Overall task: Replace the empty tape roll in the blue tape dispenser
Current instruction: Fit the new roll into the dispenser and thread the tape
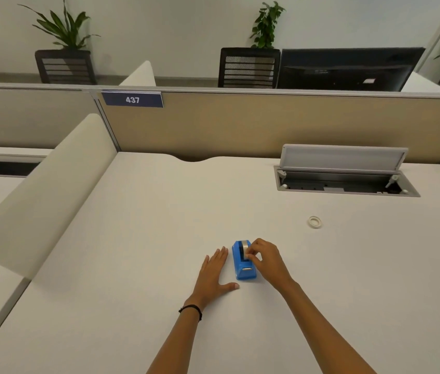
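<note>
The blue tape dispenser [243,261] stands on the white desk [146,238], its cutter end toward me. A tape roll [245,245] sits in its slot. My right hand [266,259] reaches over the dispenser from the right, with fingertips pinched on the roll's front edge. My left hand [213,273] lies flat on the desk just left of the dispenser, fingers spread, holding nothing. A small white tape ring [315,221] lies apart on the desk, up and to the right.
An open cable tray with a raised lid [344,171] is set into the desk at the back right. A white curved divider [46,190] borders the left side. A beige partition [267,125] closes the back.
</note>
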Demonstrator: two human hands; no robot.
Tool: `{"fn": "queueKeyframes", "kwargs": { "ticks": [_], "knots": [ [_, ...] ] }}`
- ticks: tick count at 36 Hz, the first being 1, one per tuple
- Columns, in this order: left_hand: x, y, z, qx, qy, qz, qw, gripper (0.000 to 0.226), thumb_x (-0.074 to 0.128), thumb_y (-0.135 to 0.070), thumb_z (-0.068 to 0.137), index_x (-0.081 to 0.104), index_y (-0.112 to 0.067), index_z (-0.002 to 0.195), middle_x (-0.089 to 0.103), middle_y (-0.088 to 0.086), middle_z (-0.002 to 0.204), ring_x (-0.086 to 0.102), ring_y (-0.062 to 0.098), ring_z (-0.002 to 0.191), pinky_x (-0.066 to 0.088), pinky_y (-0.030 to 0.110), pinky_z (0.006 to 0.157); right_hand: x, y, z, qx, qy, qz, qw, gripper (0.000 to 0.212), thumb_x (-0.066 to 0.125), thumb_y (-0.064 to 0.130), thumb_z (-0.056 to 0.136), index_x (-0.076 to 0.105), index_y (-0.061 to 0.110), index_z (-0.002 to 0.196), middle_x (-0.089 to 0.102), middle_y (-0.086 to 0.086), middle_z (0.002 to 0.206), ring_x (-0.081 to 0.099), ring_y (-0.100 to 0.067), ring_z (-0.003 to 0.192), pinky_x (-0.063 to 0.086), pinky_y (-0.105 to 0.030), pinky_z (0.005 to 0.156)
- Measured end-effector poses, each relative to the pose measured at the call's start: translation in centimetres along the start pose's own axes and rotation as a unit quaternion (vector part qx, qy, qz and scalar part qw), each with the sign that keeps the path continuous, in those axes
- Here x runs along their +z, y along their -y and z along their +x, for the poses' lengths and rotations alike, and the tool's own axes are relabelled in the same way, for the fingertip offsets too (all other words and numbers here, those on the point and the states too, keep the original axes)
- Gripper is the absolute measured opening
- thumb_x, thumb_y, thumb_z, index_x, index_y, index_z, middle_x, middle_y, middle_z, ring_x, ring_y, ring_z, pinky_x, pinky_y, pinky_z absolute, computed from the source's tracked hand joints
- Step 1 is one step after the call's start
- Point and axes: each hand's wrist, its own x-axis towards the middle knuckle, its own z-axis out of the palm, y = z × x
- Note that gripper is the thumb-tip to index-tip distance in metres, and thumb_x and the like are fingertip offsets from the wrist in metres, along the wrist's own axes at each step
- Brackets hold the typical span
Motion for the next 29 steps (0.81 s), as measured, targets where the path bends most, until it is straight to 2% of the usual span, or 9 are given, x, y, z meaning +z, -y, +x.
{"fn": "queueKeyframes", "kwargs": {
  "ticks": [6, 11, 15, 18, 24, 29],
  "knots": [
    [0.2, 0.2, 0.1, -0.002, 0.003, 0.001, 1.0, 0.096, 0.059, -0.057, 0.08, 0.002, -0.019, 0.148, 0.0, -0.005, 0.158, -0.001, 0.013, 0.147, -0.008, 0.03, 0.115, 0.0, 0.1, -0.3, 0.008, -0.002, 0.008, 1.0, 0.007, 0.063, 0.011, 0.085, 0.069, 0.008, 0.087, 0.067, -0.009, 0.094, 0.06, -0.022, 0.086, 0.05, -0.039, 0.088],
    [0.4, 0.3, 0.2, 0.004, -0.007, -0.009, 1.0, 0.092, 0.055, -0.059, 0.082, 0.003, -0.021, 0.148, -0.008, -0.018, 0.147, -0.002, 0.011, 0.146, -0.01, 0.029, 0.114, 0.1, 0.1, -0.6, 0.008, -0.005, 0.016, 1.0, 0.006, 0.064, 0.012, 0.084, 0.069, 0.009, 0.086, 0.067, -0.008, 0.092, 0.06, -0.021, 0.084, 0.051, -0.04, 0.086],
    [0.8, 0.0, 0.1, 0.013, -0.002, -0.012, 1.0, 0.103, 0.057, -0.068, 0.075, -0.007, -0.027, 0.146, -0.007, -0.015, 0.154, -0.013, 0.005, 0.142, -0.017, 0.037, 0.114, 0.3, 0.1, -0.8, 0.015, -0.014, 0.023, 1.0, 0.006, 0.065, 0.013, 0.084, 0.069, 0.009, 0.086, 0.067, -0.008, 0.091, 0.061, -0.02, 0.083, 0.052, -0.038, 0.085],
    [1.2, -0.9, 0.3, 0.017, -0.01, -0.024, 1.0, 0.103, 0.058, -0.07, 0.071, -0.015, -0.039, 0.138, -0.009, -0.02, 0.149, -0.015, 0.004, 0.14, -0.022, 0.042, 0.111, 0.5, 0.1, -0.9, 0.011, -0.017, 0.027, 0.999, 0.005, 0.065, 0.012, 0.084, 0.069, 0.009, 0.086, 0.067, -0.008, 0.09, 0.061, -0.019, 0.082, 0.053, -0.037, 0.084],
    [1.4, -2.4, 1.8, -0.004, -0.035, -0.064, 0.997, 0.102, 0.067, -0.055, 0.075, 0.003, -0.021, 0.147, 0.011, -0.003, 0.158, 0.0, 0.017, 0.147, -0.019, 0.049, 0.113, 0.3, 0.0, -0.9, -0.004, -0.02, 0.024, 0.999, 0.004, 0.065, 0.009, 0.083, 0.069, 0.009, 0.081, 0.067, -0.007, 0.086, 0.062, -0.019, 0.078, 0.051, -0.039, 0.083],
    [1.2, -2.3, 2.5, -0.005, -0.044, -0.072, 0.996, 0.1, 0.071, -0.053, 0.073, 0.01, -0.022, 0.146, 0.02, -0.003, 0.156, 0.006, 0.018, 0.147, -0.016, 0.05, 0.114, 0.4, -0.2, -0.7, -0.001, -0.013, 0.014, 1.0, 0.005, 0.064, 0.012, 0.084, 0.068, 0.009, 0.082, 0.065, -0.008, 0.088, 0.059, -0.022, 0.079, 0.05, -0.039, 0.083]
  ]
}}
